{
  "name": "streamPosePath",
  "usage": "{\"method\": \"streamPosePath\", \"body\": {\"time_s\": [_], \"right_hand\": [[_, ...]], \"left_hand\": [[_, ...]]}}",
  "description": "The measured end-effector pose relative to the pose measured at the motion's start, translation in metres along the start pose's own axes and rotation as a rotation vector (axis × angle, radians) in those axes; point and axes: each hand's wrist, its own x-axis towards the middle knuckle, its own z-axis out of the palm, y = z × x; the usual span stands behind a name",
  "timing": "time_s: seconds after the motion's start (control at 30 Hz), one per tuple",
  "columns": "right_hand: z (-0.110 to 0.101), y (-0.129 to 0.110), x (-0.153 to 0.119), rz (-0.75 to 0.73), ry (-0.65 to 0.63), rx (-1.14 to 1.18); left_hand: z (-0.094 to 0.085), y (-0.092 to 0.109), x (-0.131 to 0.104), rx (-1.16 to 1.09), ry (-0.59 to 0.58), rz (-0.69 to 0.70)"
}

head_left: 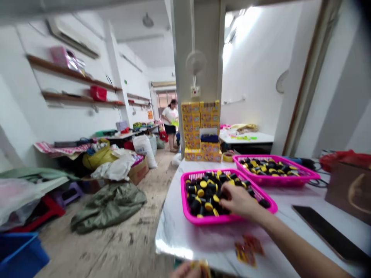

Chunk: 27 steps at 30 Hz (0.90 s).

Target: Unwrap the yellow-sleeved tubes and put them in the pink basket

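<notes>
Spilling looks like the main risk here

A white, marble-patterned table (199, 241) with a glossy rounded corner carries everything close by. At its back stands a tall stack of yellow printed cardboard boxes (191, 127); a knock at the base could topple it. Nearest the corner sits a bright pink rectangular plastic basket (214, 221), and behind it to the right a second bright pink plastic basket (278, 182), also filled. If the nearer one were pushed toward the corner, it could tip off. A brown bag with a looped handle (344, 193) stands at the right, near a flat dark phone (327, 231), which the right forearm could nudge.

The bare right hand (239, 199) reaches into the nearer basket, thumb and fingers curled over the contents; whether they pinch anything, I cannot tell. The bare left hand (185, 271), partly cut off below, pinches a small shiny yellow packet (205, 267); a loose grip could drop it to the floor. Crumpled red-and-yellow packets (249, 249) lie on the table below the right wrist, where a sleeveless sweep could scatter them. Smallest are the black cylinders with yellow caps (208, 205), heaped loosely in the nearer basket; rough digging could roll some over its rim
</notes>
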Motion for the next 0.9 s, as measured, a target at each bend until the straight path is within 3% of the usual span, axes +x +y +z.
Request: {"method": "streamPosePath", "body": {"time_s": [0.07,0.1,0.2,0.3,0.4,0.6,0.8,0.9], "right_hand": [[-0.005,-0.002,-0.027,-0.027,0.069,0.334],[-0.006,-0.005,-0.042,-0.018,0.045,0.533],[0.000,-0.017,-0.085,0.122,-0.192,0.947],[0.018,-0.022,-0.116,0.248,-0.389,1.064],[0.038,-0.016,-0.129,0.345,-0.431,1.128],[0.049,-0.002,-0.121,0.370,-0.474,1.007],[0.043,-0.011,-0.120,0.029,-0.341,0.501],[0.045,-0.016,-0.121,-0.043,-0.289,0.367]], "left_hand": [[0.000,-0.014,-0.020,-0.072,0.011,-0.043],[0.002,-0.015,-0.026,-0.134,-0.016,-0.023],[0.011,-0.007,-0.027,-0.230,-0.069,-0.030],[0.021,-0.005,-0.019,-0.273,-0.086,-0.100],[0.031,-0.009,-0.019,-0.281,-0.128,-0.125],[0.038,-0.009,-0.024,-0.257,-0.185,-0.132],[0.038,-0.015,-0.023,-0.175,-0.156,-0.108],[0.037,-0.019,-0.022,-0.142,-0.143,-0.079]]}}
